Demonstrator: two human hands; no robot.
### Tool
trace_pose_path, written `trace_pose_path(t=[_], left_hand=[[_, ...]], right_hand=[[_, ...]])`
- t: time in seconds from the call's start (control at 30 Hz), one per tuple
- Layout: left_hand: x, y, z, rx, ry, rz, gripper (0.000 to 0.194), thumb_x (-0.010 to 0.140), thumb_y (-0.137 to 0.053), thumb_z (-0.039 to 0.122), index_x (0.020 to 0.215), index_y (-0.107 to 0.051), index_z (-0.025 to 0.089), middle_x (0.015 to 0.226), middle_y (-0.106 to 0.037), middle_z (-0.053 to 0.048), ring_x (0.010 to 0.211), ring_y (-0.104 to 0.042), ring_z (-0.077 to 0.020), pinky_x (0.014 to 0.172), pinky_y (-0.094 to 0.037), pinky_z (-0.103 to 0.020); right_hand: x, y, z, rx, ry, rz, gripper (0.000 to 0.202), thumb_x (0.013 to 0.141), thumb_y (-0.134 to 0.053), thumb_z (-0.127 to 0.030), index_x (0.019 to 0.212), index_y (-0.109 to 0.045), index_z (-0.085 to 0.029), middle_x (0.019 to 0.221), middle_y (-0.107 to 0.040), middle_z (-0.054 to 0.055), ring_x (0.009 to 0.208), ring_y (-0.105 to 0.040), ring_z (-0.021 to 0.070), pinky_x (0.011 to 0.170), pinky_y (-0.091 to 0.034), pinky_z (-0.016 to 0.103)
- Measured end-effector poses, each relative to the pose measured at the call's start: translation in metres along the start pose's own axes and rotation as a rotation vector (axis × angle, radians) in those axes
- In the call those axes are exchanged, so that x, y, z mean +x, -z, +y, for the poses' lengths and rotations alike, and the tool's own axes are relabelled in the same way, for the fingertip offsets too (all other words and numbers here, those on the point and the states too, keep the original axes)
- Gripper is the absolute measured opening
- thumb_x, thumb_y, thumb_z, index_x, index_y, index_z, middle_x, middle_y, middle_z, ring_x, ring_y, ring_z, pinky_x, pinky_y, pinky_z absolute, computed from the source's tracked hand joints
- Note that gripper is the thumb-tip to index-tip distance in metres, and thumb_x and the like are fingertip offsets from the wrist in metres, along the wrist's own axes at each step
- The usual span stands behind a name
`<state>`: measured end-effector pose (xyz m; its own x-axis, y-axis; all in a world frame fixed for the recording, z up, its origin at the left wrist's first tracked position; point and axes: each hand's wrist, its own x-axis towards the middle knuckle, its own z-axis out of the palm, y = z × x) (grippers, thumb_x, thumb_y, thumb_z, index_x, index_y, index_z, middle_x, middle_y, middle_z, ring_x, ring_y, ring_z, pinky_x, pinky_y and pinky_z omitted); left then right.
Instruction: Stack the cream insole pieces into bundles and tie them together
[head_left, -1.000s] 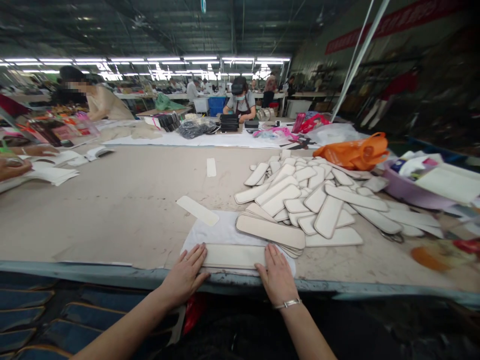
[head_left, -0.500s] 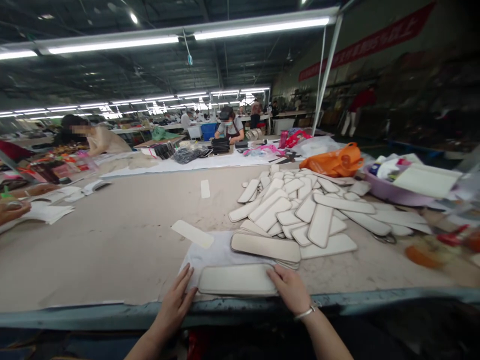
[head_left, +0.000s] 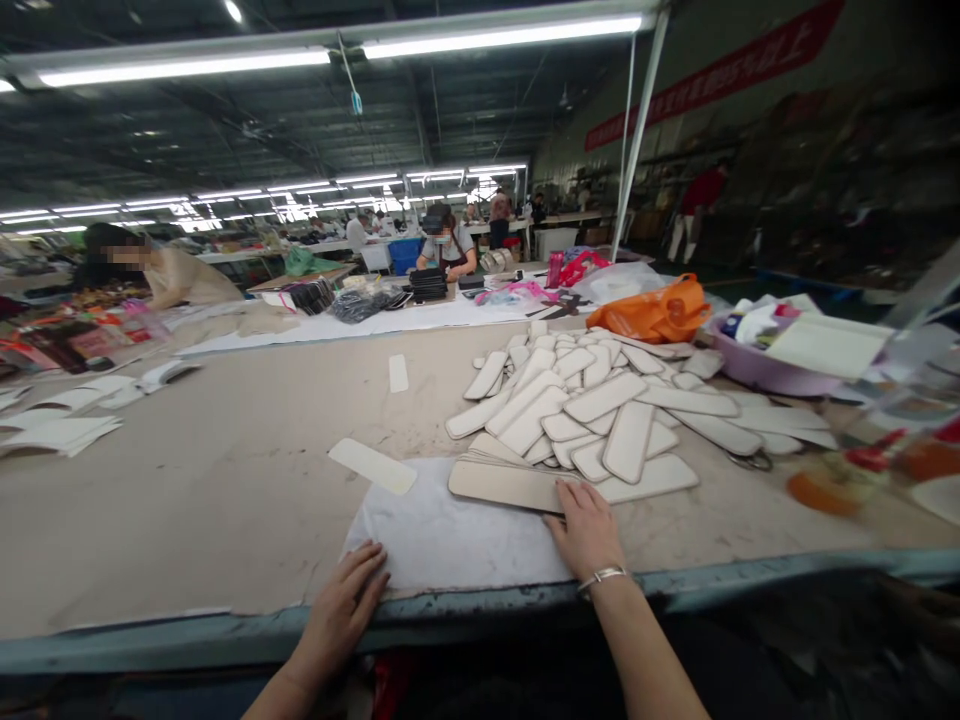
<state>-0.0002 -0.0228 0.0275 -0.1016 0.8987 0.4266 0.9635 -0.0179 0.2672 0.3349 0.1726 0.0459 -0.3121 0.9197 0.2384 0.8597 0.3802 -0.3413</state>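
My left hand (head_left: 349,592) rests at the left edge of a white cloth (head_left: 465,545), fingers stretched out and holding nothing. Its palm lies over the table's front edge. My right hand (head_left: 589,530), with a bracelet at the wrist, grips the right end of a long cream panel (head_left: 506,485) with rounded corners and a dark rim. Fingers lie on top, and the thumb is at the near edge. This panel tops a small fanned stack on the cloth; its right end is hidden under my fingers. A loose cream strip (head_left: 373,466) overlaps the cloth's upper left corner.
A heap of similar panels (head_left: 540,420) spreads behind the stack. Beyond it are an orange bag (head_left: 652,312) and a purple basin (head_left: 780,372). A small white strip (head_left: 398,373) lies mid-table, curved white pieces (head_left: 64,435) at left. Co-workers sit across the tables.
The panel between my hands has left the cloth, and another now lies atop the heap. My right hand has moved up to the stack; my left stays near the cloth. The view has shifted slightly.
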Motion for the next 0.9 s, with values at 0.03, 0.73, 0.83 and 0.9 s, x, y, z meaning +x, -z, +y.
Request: trace_pose_path(t=[0.03, 0.73, 0.83, 0.9], left_hand=[[0.004, 0.003, 0.001, -0.005, 0.016, -0.003, 0.032, 0.087, -0.049, 0.039, 0.105, -0.065, 0.019, 0.111, -0.066, -0.008, 0.105, -0.062, -0.0214, 0.092, -0.052, -0.036], [0.141, -0.003, 0.004, 0.364, 0.085, -0.422, 0.026, 0.084, -0.048, 0.028, 0.081, -0.072, 0.018, 0.087, -0.066, -0.009, 0.084, -0.06, -0.0221, 0.076, -0.041, -0.035], [0.145, -0.005, 0.008, 0.401, 0.097, -0.44, 0.027, 0.083, -0.045, 0.022, 0.08, -0.071, 0.014, 0.089, -0.065, -0.012, 0.087, -0.059, -0.0245, 0.078, -0.04, -0.038], [0.147, -0.007, 0.012, 0.414, 0.101, -0.445, 0.026, 0.082, -0.044, 0.019, 0.08, -0.07, 0.012, 0.091, -0.064, -0.015, 0.091, -0.058, -0.0263, 0.081, -0.039, -0.04]], right_hand=[[0.001, 0.0, 0.0, -0.026, 0.009, 0.0, 0.052, 0.08, -0.055, -0.03, 0.13, -0.048, -0.017, 0.125, -0.056, 0.01, 0.12, -0.04, 0.0312, 0.102, -0.028, 0.054], [-0.031, 0.011, -0.043, 0.284, 0.63, -0.255, 0.036, 0.087, -0.047, -0.012, 0.114, -0.062, -0.03, 0.101, -0.066, 0.003, 0.096, -0.054, 0.0191, 0.086, -0.047, 0.032], [-0.032, 0.002, -0.051, 0.306, 0.653, -0.235, 0.034, 0.087, -0.048, -0.013, 0.112, -0.063, -0.03, 0.102, -0.065, 0.004, 0.099, -0.054, 0.0186, 0.088, -0.047, 0.033], [-0.034, -0.003, -0.054, 0.304, 0.64, -0.209, 0.029, 0.086, -0.051, -0.018, 0.111, -0.063, -0.029, 0.107, -0.064, 0.005, 0.103, -0.054, 0.0194, 0.092, -0.046, 0.036]])
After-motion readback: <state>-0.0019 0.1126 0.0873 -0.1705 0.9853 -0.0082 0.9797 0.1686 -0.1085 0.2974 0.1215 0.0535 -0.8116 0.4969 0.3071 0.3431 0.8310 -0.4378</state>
